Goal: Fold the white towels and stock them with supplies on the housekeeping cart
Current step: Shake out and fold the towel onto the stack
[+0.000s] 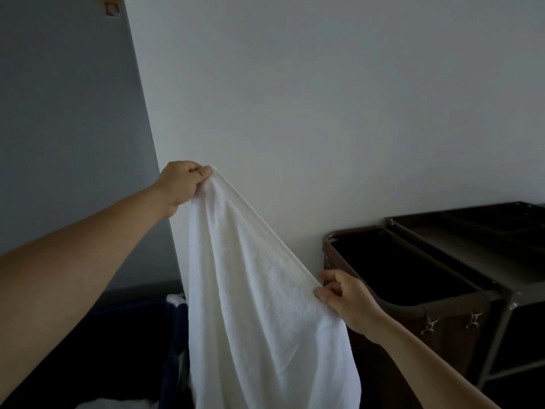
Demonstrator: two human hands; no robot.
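Aloft, white towel (259, 290) — left hand (180, 184) pinching higher, right hand (345, 299) lower

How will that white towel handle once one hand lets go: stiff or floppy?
Probably very floppy: the white towel drapes in soft folds below the left hand and right hand. Likely light, since fingertip pinches hold it up. Its terry surface seems unlikely to slip.

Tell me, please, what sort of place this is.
Probably a hotel housekeeping or linen room. A dark housekeeping cart with a laundry bag stands against a plain wall, and the left hand and right hand hold up a white towel.
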